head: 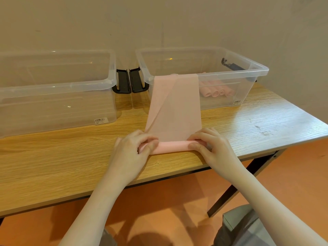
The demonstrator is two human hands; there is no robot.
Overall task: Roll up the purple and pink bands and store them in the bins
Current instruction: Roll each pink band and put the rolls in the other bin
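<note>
On a wooden table (62,157) against a plain wall, the left hand (132,150) and right hand (211,147) each pinch one end of the pink band (173,110), rolling its near end. Beyond the grip, the unrolled length climbs over the right bin (230,68), where finished pink rolls (216,90) lie. Next: roll forward evenly, keeping it tight.
</note>
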